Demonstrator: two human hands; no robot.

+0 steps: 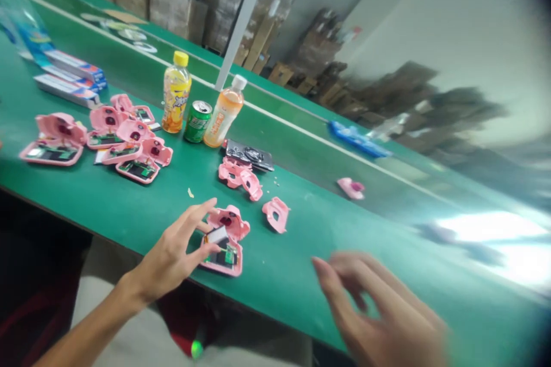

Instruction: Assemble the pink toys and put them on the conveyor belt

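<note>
My left hand (174, 252) reaches over the near edge of the green table (301, 252), fingers spread and open, thumb tip touching an opened pink toy device (226, 243) that shows a circuit board and a small battery. My right hand (379, 309) hovers low at the right, blurred by motion, fingers loosely curled and apart, holding nothing that I can see. A single pink shell piece (275, 213) lies just beyond the opened device. More pink shell pieces (240, 177) lie behind it, beside a dark packet (249, 154).
Several opened pink devices (107, 140) lie at the left. A yellow-capped bottle (176, 94), a green can (197, 121) and an orange drink bottle (224, 111) stand mid-table. Blue-white boxes (71, 74) lie far left. One pink piece (352, 188) and blue wrapping (359, 140) lie right. Cartons are stacked behind.
</note>
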